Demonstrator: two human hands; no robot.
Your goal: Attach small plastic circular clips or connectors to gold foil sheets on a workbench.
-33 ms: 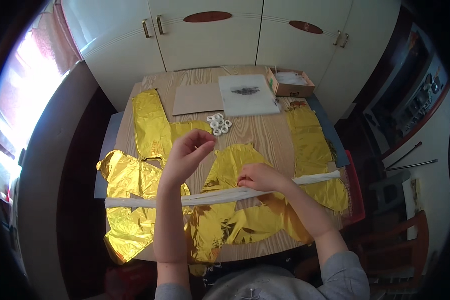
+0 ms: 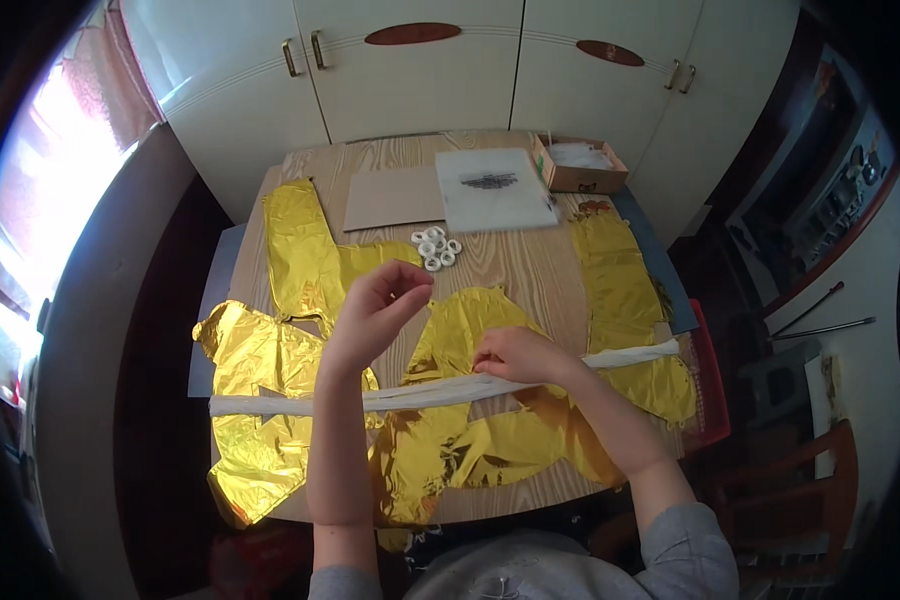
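Table [image 2: 530, 262] under our fingers is pale wood grain, and we've got flat gold foil shapes [image 2: 460, 330] spread all over it, to both sides of our hands and right below them. Straight ahead of our fingers, past the far edge, we've got cream cabinet doors [image 2: 420, 95]. Way off to the left of our fingers a window [image 2: 55, 220] is super bright, and low on the right there's a wooden chair [image 2: 847, 470].

Container-wise, an open box [image 2: 595, 182] sits well beyond our right fingers, at the far edge, with whitish stuff [image 2: 578, 156] in it that we can't really make out. Off to the right of those fingers is some kind of red container [image 2: 713, 375], mostly hidden, so no clue what's inside.

Now the hands: our left hand [image 2: 382, 310] is up over the foil, thumb and index in a narrow pinch, but we can't tell if anything thin is between them. Our right hand [image 2: 520, 355] is loosely curled right by the long white strip [image 2: 420, 396], which runs crosswise just below our fingers; can't tell if it's gripping it.
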